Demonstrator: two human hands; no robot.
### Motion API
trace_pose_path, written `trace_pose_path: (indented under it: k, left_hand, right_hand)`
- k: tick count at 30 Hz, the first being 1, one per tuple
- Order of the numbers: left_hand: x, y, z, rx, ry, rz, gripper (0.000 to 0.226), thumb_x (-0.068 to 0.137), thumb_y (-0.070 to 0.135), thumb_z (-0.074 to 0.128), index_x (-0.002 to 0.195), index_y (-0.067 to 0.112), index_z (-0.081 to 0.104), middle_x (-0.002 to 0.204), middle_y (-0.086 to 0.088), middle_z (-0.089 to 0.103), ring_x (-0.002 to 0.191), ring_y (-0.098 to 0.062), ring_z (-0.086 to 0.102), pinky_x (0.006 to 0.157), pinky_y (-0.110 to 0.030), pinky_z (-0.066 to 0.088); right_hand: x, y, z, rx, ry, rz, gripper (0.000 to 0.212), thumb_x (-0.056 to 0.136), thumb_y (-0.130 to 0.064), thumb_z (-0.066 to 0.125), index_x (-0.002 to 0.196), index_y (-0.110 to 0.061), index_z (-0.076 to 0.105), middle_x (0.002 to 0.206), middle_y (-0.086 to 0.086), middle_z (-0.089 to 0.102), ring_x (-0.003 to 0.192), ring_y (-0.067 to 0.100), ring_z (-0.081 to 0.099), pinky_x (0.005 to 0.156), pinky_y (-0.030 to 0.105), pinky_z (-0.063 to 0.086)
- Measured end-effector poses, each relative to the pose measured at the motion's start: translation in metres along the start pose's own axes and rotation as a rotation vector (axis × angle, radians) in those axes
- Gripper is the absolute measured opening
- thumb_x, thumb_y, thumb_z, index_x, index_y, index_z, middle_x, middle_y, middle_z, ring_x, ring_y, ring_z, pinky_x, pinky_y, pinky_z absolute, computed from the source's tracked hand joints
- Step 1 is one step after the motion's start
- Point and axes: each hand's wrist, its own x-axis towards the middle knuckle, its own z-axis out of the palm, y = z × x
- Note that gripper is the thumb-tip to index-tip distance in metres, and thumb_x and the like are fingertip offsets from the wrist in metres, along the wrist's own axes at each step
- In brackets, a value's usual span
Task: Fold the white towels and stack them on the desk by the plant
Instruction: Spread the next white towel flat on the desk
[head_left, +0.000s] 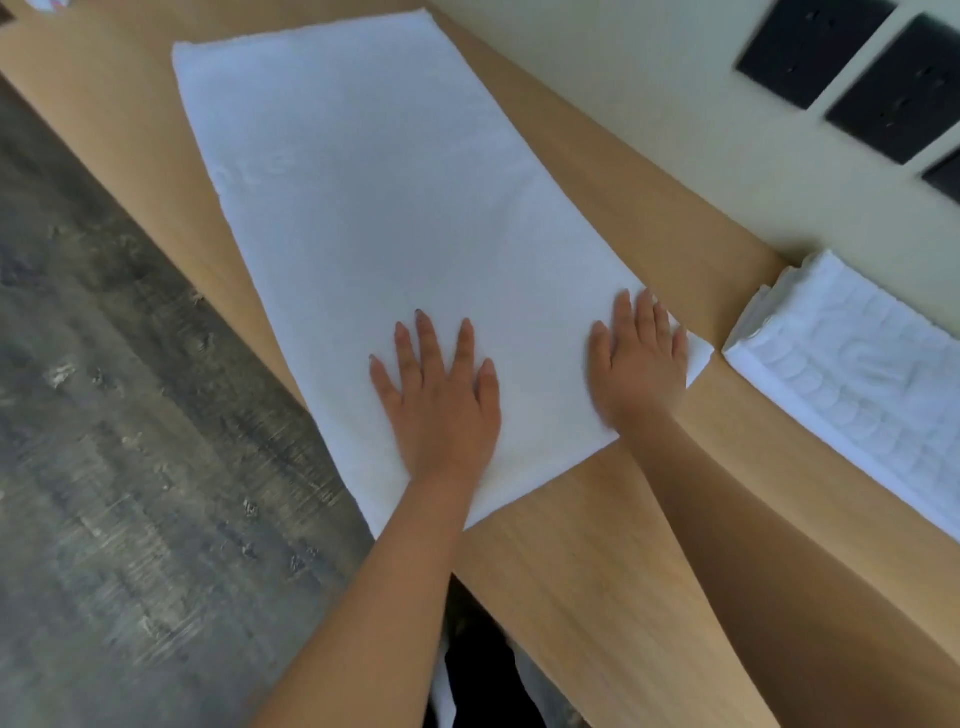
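Left grip (441, 400) and right grip (641, 364) lie flat, fingers spread, pressing the near end of the towel (363, 208), which stretches long across the counter (597, 545). It looks soft, light and limp; I'd pinch its near corners. A folded towel (857, 374) sits beside it.

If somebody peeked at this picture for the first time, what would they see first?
Probably the big white towel spread flat along the wooden desk, filling the middle of the picture. Next, the two hands pressing flat on its near end, the left hand in the middle and the right hand by its right corner. A stack of folded towels lies on the desk at the right, against the wall.
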Motion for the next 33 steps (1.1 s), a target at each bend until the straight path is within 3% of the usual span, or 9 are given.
trace_pose_path:
  k: [5, 8, 13, 18, 22, 24, 27, 31, 33]
  left_hand:
    - [-0.032, 0.02, 0.01, -0.024, 0.054, -0.062, 0.06, 0.095, 0.052, 0.003, 0.152, 0.033, 0.005, 0.161, -0.007, -0.003, 0.147, -0.026, -0.009, 0.116, -0.055, -0.006]
    - [-0.045, 0.024, 0.012, 0.025, 0.033, -0.015, 0.06, 0.093, 0.057, -0.001, 0.148, 0.034, -0.003, 0.161, -0.007, -0.003, 0.147, -0.026, -0.009, 0.116, -0.055, -0.006]
    - [-0.065, 0.028, 0.018, 0.043, 0.066, 0.033, 0.062, 0.094, 0.064, 0.01, 0.15, 0.036, 0.017, 0.16, -0.007, 0.011, 0.148, -0.027, 0.005, 0.115, -0.054, -0.002]
    - [-0.067, 0.027, 0.011, 0.028, -0.03, 0.011, 0.065, 0.085, 0.07, -0.01, 0.144, 0.046, -0.006, 0.159, 0.0, -0.013, 0.145, -0.019, -0.02, 0.113, -0.049, -0.017]
    - [-0.07, 0.021, 0.006, 0.045, -0.113, 0.081, 0.07, 0.075, 0.078, -0.009, 0.14, 0.053, -0.013, 0.154, 0.005, -0.028, 0.141, -0.022, -0.031, 0.112, -0.053, -0.019]
    - [-0.071, 0.018, 0.008, 0.067, -0.121, 0.122, 0.078, 0.072, 0.084, -0.002, 0.142, 0.051, -0.013, 0.155, 0.003, -0.026, 0.142, -0.025, -0.029, 0.112, -0.055, -0.018]
    - [-0.07, 0.017, 0.011, 0.088, -0.07, 0.157, 0.079, 0.079, 0.081, 0.017, 0.147, 0.045, -0.003, 0.158, -0.003, -0.012, 0.146, -0.032, -0.013, 0.113, -0.056, -0.013]
    - [-0.069, 0.02, 0.002, 0.096, -0.111, 0.144, 0.071, 0.098, 0.043, 0.039, 0.143, 0.041, -0.016, 0.16, -0.01, -0.011, 0.145, -0.038, -0.012, 0.114, -0.055, -0.012]
    - [-0.07, 0.022, -0.009, 0.124, -0.193, 0.124, 0.078, 0.1, 0.013, 0.038, 0.142, 0.04, -0.022, 0.159, -0.011, -0.017, 0.144, -0.037, -0.017, 0.115, -0.052, -0.011]
  right_hand:
    - [-0.005, 0.005, -0.001, 0.061, 0.016, -0.098, 0.059, 0.101, -0.044, 0.016, 0.153, -0.017, 0.016, 0.161, 0.007, 0.008, 0.148, 0.019, 0.001, 0.12, 0.042, -0.003]
    - [-0.024, 0.018, -0.007, 0.032, -0.062, -0.352, 0.067, 0.095, -0.055, 0.008, 0.153, -0.022, 0.016, 0.161, 0.002, 0.006, 0.148, 0.016, -0.002, 0.119, 0.041, -0.005]
    - [-0.052, 0.045, -0.014, 0.064, -0.191, -0.715, 0.074, 0.09, -0.07, 0.022, 0.152, -0.032, 0.013, 0.161, -0.006, -0.003, 0.146, 0.008, -0.012, 0.118, 0.041, -0.01]
    - [-0.033, 0.056, -0.014, 0.039, -0.221, -0.895, 0.089, 0.079, -0.084, 0.027, 0.151, -0.033, 0.016, 0.161, -0.002, 0.005, 0.148, 0.014, -0.005, 0.118, 0.042, -0.006]
    - [-0.012, 0.049, -0.014, 0.0, -0.17, -1.055, 0.068, 0.094, -0.064, 0.026, 0.145, -0.022, 0.038, 0.153, 0.007, 0.033, 0.143, 0.029, 0.026, 0.117, 0.05, 0.015]
    - [-0.007, 0.048, -0.018, 0.012, -0.087, -1.113, 0.051, 0.094, -0.037, 0.036, 0.137, -0.014, 0.05, 0.142, 0.013, 0.048, 0.131, 0.035, 0.045, 0.107, 0.055, 0.033]
    - [-0.008, 0.043, -0.027, 0.035, -0.027, -1.094, 0.058, 0.082, -0.007, 0.032, 0.137, -0.012, 0.05, 0.139, 0.014, 0.052, 0.125, 0.035, 0.052, 0.101, 0.053, 0.039]
    - [-0.006, 0.043, -0.031, 0.009, -0.091, -0.952, 0.073, 0.07, 0.019, 0.053, 0.136, -0.011, 0.052, 0.14, 0.014, 0.051, 0.124, 0.04, 0.051, 0.095, 0.055, 0.048]
    - [-0.006, 0.038, -0.044, -0.078, -0.192, -0.92, 0.078, 0.077, 0.018, 0.055, 0.145, -0.017, 0.039, 0.152, 0.008, 0.036, 0.137, 0.033, 0.037, 0.104, 0.048, 0.044]
